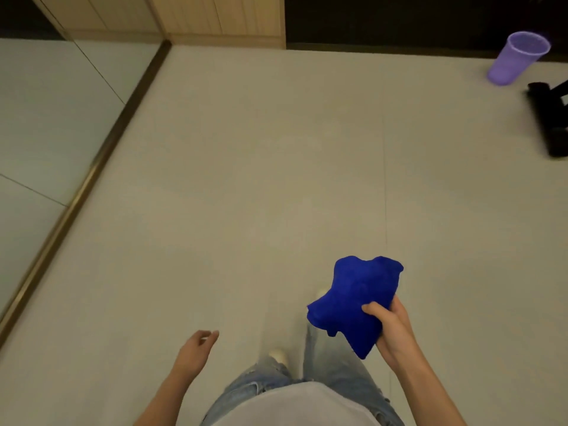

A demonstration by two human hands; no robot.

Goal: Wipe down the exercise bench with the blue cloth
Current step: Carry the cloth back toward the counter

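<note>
Blue cloth is clutched in the right hand's grip; left hand hangs loosely curled, empty.

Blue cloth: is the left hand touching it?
Apart. The head view shows floor between the left hand and the blue cloth. Only the right hand grips the cloth.
</note>
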